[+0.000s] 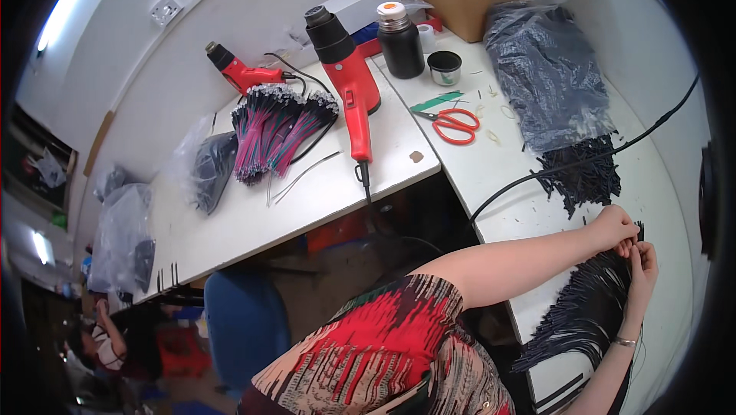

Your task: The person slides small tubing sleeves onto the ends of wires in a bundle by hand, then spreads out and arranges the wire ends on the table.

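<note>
At the right of the table my left hand and my right hand meet, fingertips pinched together. Thin black wires poke up beside the fingers of my right hand, which is closed on them. What my left fingertips hold is too small to make out. Below the hands fans a thick bundle of black wires, spread over the tabletop. Just beyond my left hand lies a loose pile of short black tube pieces, spilling from a clear plastic bag full of dark pieces.
A black cable arches across the right table. Red-handled scissors, a black cup and a black flask stand or lie farther back. Two red heat guns and bundled coloured wires occupy the left table.
</note>
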### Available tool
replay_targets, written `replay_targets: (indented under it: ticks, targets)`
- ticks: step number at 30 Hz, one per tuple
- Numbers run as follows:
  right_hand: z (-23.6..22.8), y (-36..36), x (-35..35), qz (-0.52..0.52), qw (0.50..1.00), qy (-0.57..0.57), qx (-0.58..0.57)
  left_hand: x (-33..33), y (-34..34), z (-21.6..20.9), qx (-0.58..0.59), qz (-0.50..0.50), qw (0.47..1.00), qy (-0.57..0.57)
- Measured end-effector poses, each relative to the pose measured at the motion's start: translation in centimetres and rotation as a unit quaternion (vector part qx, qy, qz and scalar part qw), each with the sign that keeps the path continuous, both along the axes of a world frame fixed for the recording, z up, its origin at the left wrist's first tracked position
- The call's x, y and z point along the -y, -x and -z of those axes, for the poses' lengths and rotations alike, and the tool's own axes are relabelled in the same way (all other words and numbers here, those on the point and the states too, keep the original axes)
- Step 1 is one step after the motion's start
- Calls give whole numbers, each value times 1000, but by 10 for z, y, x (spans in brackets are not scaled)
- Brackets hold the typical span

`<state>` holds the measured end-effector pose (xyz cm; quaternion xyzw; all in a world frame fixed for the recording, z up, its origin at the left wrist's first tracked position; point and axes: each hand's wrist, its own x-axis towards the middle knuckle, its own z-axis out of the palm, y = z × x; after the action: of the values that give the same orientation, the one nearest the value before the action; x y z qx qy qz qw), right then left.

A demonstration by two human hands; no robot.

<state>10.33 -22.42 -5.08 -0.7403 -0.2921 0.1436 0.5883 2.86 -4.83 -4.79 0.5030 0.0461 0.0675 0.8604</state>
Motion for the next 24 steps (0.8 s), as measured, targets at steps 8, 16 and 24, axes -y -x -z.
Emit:
replay_targets:
  ticks: [8, 16, 24]
  targets:
    - [-12, 3, 19, 16, 996, 48, 69, 17, 0, -12, 1, -133, 945, -299]
    - [-32, 32, -6, 58, 991, 37, 110, -1, 25, -42, 27, 2, 934, -356]
    - [-38, 35, -3, 59, 992, 41, 101, -5, 13, -25, -43, -17, 951, -305]
